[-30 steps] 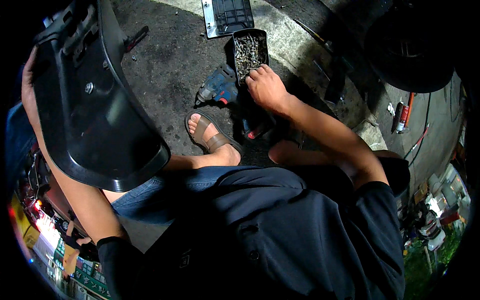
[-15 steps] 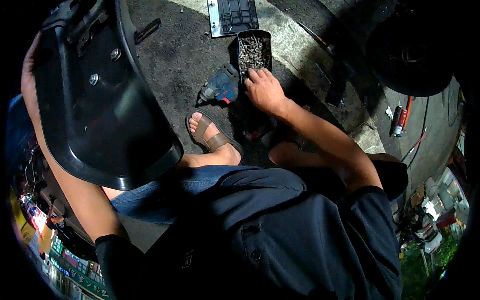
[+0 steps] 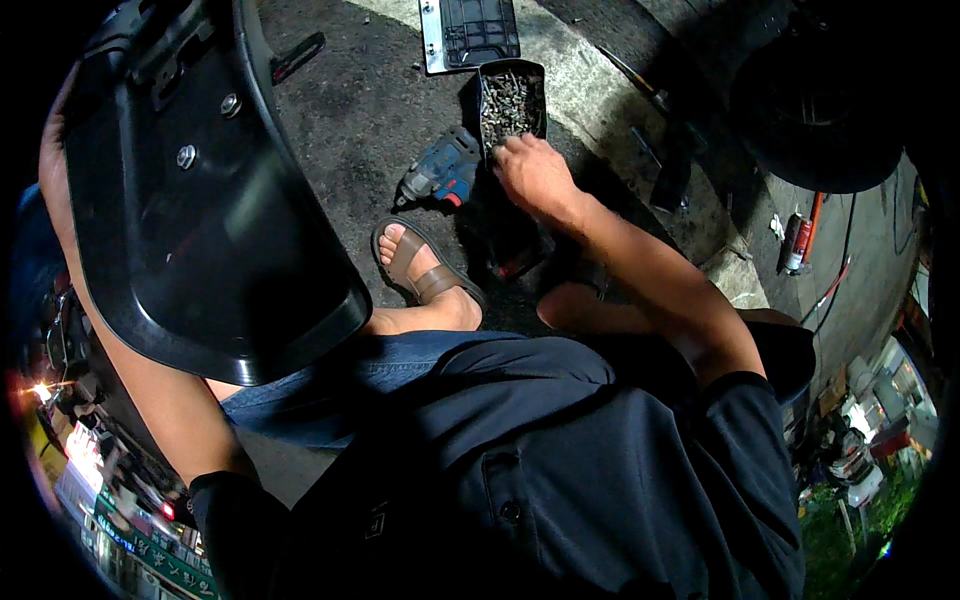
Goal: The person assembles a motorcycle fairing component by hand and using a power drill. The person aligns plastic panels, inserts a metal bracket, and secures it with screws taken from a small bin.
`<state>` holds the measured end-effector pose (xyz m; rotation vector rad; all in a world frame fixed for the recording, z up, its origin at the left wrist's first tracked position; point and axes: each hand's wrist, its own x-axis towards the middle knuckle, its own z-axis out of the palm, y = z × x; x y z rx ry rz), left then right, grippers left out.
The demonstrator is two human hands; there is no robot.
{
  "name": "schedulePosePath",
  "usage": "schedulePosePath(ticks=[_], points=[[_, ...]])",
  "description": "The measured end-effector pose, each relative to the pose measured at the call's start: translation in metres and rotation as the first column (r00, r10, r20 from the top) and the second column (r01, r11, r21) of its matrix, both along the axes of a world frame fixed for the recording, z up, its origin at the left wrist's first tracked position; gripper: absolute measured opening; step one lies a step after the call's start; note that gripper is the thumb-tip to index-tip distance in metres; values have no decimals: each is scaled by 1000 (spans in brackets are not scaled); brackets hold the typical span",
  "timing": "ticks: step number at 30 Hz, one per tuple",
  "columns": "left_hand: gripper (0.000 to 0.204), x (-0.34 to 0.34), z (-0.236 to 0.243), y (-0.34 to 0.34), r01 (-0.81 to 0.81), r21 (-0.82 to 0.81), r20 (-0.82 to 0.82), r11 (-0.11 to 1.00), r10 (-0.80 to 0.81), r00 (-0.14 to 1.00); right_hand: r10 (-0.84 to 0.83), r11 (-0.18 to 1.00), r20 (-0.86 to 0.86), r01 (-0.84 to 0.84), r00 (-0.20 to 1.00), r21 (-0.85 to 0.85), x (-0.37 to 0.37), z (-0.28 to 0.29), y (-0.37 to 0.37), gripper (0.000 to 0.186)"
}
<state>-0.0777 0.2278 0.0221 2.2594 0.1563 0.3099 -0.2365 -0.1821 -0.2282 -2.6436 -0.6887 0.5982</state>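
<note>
A large black plastic mudguard [image 3: 220, 230] with two bolts in its upper part fills the left side. My left hand [image 3: 57, 150] grips its outer edge, with most of the fingers hidden behind it. My right hand [image 3: 535, 175] is at the near end of a small black bin [image 3: 544, 95] full of loose screws and bolts [image 3: 512, 100]. Its fingers are curled together, and the fingertips are partly hidden, so what they pinch cannot be made out. Left of the bin, a blue cordless impact driver [image 3: 443, 170] lies on the ground.
A black ribbed plastic part [image 3: 480, 35] lies beyond the bin. A screwdriver [image 3: 630, 72] and a dark round object [image 3: 815, 120] are to the far right, near a red and white spray can [image 3: 797, 243]. My sandalled foot [image 3: 420, 265] is below the driver.
My right hand has shifted slightly right and stays at the bin's near end, its fingers bunched. The mudguard has barely moved in my left hand.
</note>
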Motion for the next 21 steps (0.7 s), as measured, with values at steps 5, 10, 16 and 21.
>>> schedulePosePath(ticks=[5, 10, 16, 21], points=[[33, -8, 2, -17, 58, 71, 80, 996, -64, 995, -102, 994, 318, 86, 943, 64, 14, -20, 1, 18], [33, -5, 8, -23, -9, -111, 37, 994, 13, 999, -90, 996, 228, 84, 969, 33, -9, -16, 3, 35], [36, -3, 0, -14, 131, 209, 81, 969, -151, 985, -66, 996, 312, 42, 948, 82, -12, -17, -1, 24], [35, -3, 1, -16, 91, 155, 54, 984, -100, 994, -69, 996, 130, 63, 989, 56, 0, -9, -2, 17]])
